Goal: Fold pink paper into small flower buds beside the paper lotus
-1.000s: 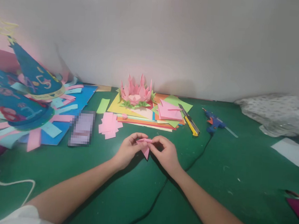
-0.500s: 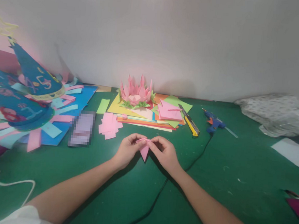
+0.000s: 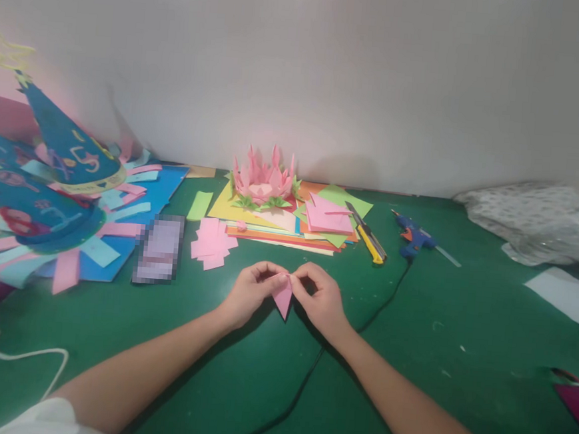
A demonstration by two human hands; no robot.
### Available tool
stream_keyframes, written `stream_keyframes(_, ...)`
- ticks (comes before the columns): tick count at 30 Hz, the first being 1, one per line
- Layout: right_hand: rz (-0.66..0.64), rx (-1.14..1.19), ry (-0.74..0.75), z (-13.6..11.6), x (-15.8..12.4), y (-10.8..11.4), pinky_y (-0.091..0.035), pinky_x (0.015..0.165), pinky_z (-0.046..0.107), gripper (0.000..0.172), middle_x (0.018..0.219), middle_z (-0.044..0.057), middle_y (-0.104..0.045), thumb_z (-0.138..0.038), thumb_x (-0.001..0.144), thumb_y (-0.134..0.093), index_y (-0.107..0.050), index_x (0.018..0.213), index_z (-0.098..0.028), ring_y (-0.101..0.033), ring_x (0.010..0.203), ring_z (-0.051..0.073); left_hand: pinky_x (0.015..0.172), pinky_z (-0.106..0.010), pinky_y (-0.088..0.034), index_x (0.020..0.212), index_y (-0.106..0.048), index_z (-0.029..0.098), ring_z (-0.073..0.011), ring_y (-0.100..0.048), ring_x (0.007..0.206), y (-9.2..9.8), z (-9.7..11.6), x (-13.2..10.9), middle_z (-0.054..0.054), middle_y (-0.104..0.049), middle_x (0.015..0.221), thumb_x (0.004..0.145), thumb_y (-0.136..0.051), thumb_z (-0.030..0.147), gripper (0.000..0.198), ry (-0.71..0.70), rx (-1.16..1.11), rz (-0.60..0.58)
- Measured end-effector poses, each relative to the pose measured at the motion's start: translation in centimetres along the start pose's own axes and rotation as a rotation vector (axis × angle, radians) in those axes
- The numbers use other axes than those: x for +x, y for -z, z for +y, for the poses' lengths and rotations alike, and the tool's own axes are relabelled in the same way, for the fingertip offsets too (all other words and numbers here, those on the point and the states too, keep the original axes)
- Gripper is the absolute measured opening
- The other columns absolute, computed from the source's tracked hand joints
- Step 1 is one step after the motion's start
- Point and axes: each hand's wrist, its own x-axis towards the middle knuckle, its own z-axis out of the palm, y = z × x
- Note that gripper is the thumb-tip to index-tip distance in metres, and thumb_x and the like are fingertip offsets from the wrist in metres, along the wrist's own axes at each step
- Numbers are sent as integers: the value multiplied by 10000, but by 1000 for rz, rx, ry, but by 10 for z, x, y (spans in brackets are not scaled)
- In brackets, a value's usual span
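Note:
Between my two hands is a small folded piece of pink paper (image 3: 283,300), its pointed end hanging down toward me. My left hand (image 3: 253,291) pinches its upper left edge between thumb and fingers. On the other side, my right hand (image 3: 317,293) is closed on the upper right corner, thumb against the paper. The fingertips hide the top folds. Beyond the hands stands a pink paper lotus (image 3: 263,181) with green leaves, resting on coloured sheets. Loose pink paper slips (image 3: 212,244) lie to the left, and pink paper squares (image 3: 327,220) sit right of the lotus.
A yellow box cutter (image 3: 371,243) and a blue glue gun (image 3: 415,239) lie to the right, the black cord (image 3: 307,379) running toward me. Blue paper cone hats (image 3: 75,140) and a blurred-out flat object (image 3: 159,250) are on the left. Plastic bags (image 3: 544,224) lie far right.
The folded pink paper has turned slightly, and its tip now points lower and a bit further right. My fingers have shifted a little along its top edge.

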Motion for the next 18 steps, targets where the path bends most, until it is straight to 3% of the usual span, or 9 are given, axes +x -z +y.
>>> stream_keyframes(12,-11,-16,-26,0,1,-2,-432,579,252,111,673,1,-597,-274,791,-579,-569,708,-201,-547,625,140,656,-224,-441,733,-608,135,-83,-560,637,2,1,2,8,-613,697,634,-739,287,223,80,-218,28)
stream_keyframes(18,5,-39,-43,-2,1,-3,-428,546,237,137,627,-10,-587,-262,791,-562,-558,669,-200,-534,576,129,724,-298,-467,744,-626,130,-117,-589,676,3,3,3,-20,-650,734,647,-729,290,214,64,-213,-1)
